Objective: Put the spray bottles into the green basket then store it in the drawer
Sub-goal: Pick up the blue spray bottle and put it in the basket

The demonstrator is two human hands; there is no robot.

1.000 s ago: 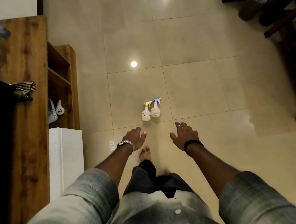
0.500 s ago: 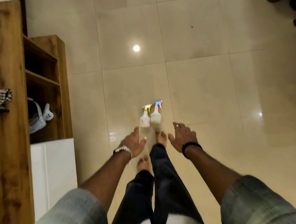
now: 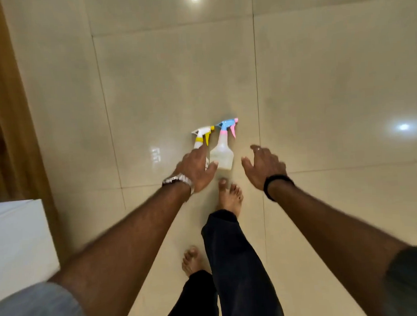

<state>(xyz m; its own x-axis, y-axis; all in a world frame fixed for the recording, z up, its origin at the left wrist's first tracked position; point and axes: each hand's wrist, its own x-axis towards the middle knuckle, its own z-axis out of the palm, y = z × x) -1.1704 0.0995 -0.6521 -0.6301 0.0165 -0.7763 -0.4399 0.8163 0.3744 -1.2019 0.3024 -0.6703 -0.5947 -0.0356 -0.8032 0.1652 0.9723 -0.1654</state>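
Two white spray bottles stand side by side on the tiled floor. The one with the yellow trigger [image 3: 201, 136] is on the left, and its body is mostly hidden behind my left hand [image 3: 195, 169]. The one with the blue and pink trigger [image 3: 223, 152] stands just right of it. My left hand reaches over the yellow bottle with fingers spread and holds nothing. My right hand [image 3: 264, 165] hovers open a little to the right of the blue bottle, not touching it. No green basket or drawer is in view.
A wooden cabinet side [image 3: 6, 101] runs along the left edge, with a white block [image 3: 17, 240] below it. My bare feet [image 3: 229, 195] stand just behind the bottles. Glossy beige floor tiles [image 3: 332, 89] spread ahead and to the right.
I have stepped closer to the bottles. Both hands have moved forward; my left hand now covers the yellow bottle's body and my right hand is beside the blue one.
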